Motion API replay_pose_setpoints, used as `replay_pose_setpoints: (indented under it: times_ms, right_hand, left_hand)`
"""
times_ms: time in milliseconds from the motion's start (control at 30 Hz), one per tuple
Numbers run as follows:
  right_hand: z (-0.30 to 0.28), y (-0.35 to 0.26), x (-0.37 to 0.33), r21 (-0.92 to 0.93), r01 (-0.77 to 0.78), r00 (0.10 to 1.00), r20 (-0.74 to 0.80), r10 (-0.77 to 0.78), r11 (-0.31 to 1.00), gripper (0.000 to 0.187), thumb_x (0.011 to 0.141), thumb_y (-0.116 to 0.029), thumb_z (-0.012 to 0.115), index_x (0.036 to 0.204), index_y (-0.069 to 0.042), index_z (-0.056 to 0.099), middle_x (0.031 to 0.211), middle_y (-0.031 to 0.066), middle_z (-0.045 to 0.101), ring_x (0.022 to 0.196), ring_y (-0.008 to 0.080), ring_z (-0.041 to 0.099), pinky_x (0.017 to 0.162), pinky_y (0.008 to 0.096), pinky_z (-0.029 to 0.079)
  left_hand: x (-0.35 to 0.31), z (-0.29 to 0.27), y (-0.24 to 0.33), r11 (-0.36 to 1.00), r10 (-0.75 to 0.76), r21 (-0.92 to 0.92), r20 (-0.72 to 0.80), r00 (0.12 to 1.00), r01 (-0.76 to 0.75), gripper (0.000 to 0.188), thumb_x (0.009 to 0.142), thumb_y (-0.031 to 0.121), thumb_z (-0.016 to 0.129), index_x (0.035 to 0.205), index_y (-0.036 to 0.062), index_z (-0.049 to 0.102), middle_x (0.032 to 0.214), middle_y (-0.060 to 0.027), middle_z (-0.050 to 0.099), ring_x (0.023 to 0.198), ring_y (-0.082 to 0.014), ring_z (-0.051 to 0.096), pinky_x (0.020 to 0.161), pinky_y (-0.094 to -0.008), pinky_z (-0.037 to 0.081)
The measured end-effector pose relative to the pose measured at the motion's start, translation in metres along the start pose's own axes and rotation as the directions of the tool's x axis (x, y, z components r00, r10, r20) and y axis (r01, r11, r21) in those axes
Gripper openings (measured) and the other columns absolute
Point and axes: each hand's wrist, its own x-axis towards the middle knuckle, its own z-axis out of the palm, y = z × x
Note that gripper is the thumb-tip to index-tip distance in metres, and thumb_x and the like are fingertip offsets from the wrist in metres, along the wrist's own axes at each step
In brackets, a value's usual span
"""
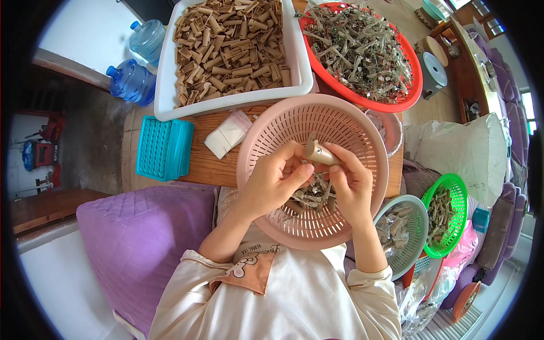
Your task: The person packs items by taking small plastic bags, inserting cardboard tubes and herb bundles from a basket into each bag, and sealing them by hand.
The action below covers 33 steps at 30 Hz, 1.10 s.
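Over a pink slotted plastic basket, a short tan plastic tube is held between my two hands. My right hand pinches its right end between thumb and fingers. My left hand is closed, with its curled fingers against the tube's left side; whether they also hold a smaller piece is hidden. Below the hands, at the bottom of the basket, lie clear crinkled wrapped pieces and some tan parts, partly covered by my fingers.
Beyond the basket stand a white tub of tan half-tubes and a red basket of wrapped pieces. Teal trays and small clear bags lie left; grey and green baskets stand right.
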Motion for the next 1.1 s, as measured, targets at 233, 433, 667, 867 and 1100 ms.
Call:
replay_pose_setpoints:
  times_ms: [233, 433, 667, 867, 1100]
  right_hand:
    - [0.009, -0.004, -0.01, 0.257, -0.266, 0.963, 0.032, 0.267, 0.929, 0.03, 0.083, -0.003, 0.056, 0.111, 0.006, 0.051, 0.092, 0.008, 0.06, 0.075, 0.009, 0.058, 0.065, 0.0202, 0.049]
    - [-0.004, 0.006, -0.008, 0.373, -0.235, 0.962, -0.044, 0.271, 0.897, 0.032, 0.083, -0.002, 0.057, 0.113, 0.006, 0.051, 0.094, 0.0082, 0.061, 0.077, 0.0097, 0.058, 0.07, 0.0214, 0.049]
    - [-0.021, 0.009, -0.002, 0.472, -0.271, 0.953, 0.009, 0.302, 0.839, 0.032, 0.082, 0.0, 0.057, 0.113, 0.005, 0.051, 0.097, 0.0093, 0.06, 0.077, 0.0104, 0.059, 0.071, 0.0221, 0.049]
    - [-0.021, 0.009, -0.001, 0.468, -0.269, 0.958, 0.044, 0.282, 0.842, 0.034, 0.081, -0.003, 0.059, 0.112, 0.006, 0.05, 0.099, 0.0097, 0.059, 0.078, 0.012, 0.06, 0.072, 0.0214, 0.051]
    - [-0.029, 0.017, -0.002, 0.459, -0.291, 0.948, 0.021, 0.317, 0.84, 0.032, 0.082, -0.001, 0.056, 0.112, 0.006, 0.05, 0.1, 0.0098, 0.058, 0.079, 0.0115, 0.06, 0.071, 0.0213, 0.051]
  left_hand:
    - [-0.005, 0.002, -0.008, 0.998, 0.062, 0.029, -0.186, 0.981, -0.058, 0.018, 0.087, 0.014, 0.054, 0.094, -0.0004, 0.047, 0.075, -0.0041, 0.06, 0.07, -0.0086, 0.059, 0.061, -0.0211, 0.047]
    - [0.001, -0.035, -0.003, 0.877, 0.353, 0.451, -0.366, 0.861, -0.168, 0.024, 0.083, 0.021, 0.061, 0.095, 0.0023, 0.052, 0.074, -0.0062, 0.062, 0.068, -0.0091, 0.059, 0.06, -0.0235, 0.047]
    - [0.027, -0.147, -0.088, 0.411, 0.249, 0.839, -0.48, 0.841, 0.357, 0.032, 0.071, 0.018, 0.064, 0.095, -0.0028, 0.058, 0.085, -0.0165, 0.061, 0.085, -0.0314, 0.058, 0.075, -0.0383, 0.045]
    - [0.051, -0.164, -0.094, 0.58, -0.082, 0.675, -0.508, 0.858, 0.455, 0.025, 0.071, 0.022, 0.066, 0.082, 0.0002, 0.061, 0.068, -0.0106, 0.061, 0.062, -0.0253, 0.059, 0.06, -0.0336, 0.046]
    - [0.045, -0.166, -0.104, 0.548, 0.189, 0.734, -0.575, 0.796, 0.401, 0.019, 0.076, 0.018, 0.063, 0.077, -0.0001, 0.059, 0.065, -0.0108, 0.06, 0.059, -0.0252, 0.058, 0.058, -0.0338, 0.046]
